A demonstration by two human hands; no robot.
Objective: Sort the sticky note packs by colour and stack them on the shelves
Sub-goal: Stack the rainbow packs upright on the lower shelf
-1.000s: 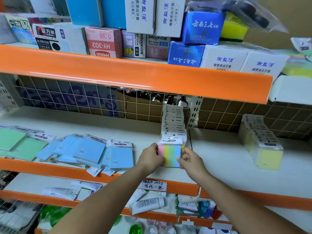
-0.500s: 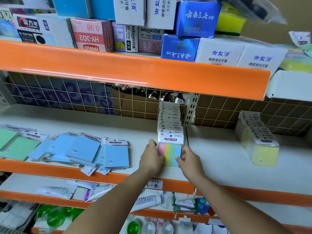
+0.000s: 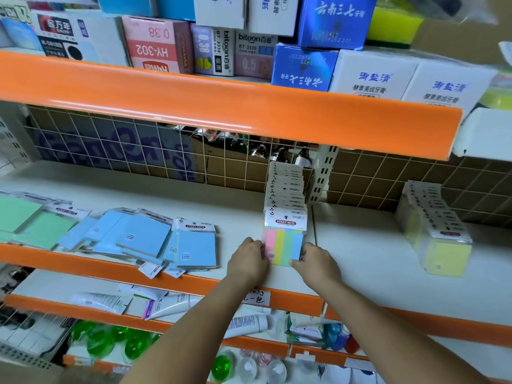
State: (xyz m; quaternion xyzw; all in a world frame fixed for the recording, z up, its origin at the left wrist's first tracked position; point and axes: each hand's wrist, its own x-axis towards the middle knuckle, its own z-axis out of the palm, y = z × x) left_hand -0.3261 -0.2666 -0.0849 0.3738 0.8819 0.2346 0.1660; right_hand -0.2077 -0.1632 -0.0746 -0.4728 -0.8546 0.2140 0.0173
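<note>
The left hand (image 3: 248,260) and right hand (image 3: 315,263) sit on either side of a striped pack (image 3: 284,242) of sticky notes, pink, yellow, green and blue. The left fingers curl against its pink edge, the right fingers against its blue edge and lower corner, so both hands grip the pack between them. It lies flat on the white shelf (image 3: 360,253), at the front of a row of packs (image 3: 285,187) running back to the wire grid (image 3: 138,151).

To the left, a loose heap of blue packs (image 3: 144,239) spreads near the orange front lip (image 3: 83,266), some labels hanging over it. Further left lie green packs (image 3: 33,225). To the right, well apart, a tidy row of yellow packs (image 3: 437,231) slants back toward the grid. Bare shelf lies between the striped row and the yellow row, and between the striped row and the blue heap. An upper orange shelf edge (image 3: 249,112) overhangs the back, carrying boxes (image 3: 304,65).
</note>
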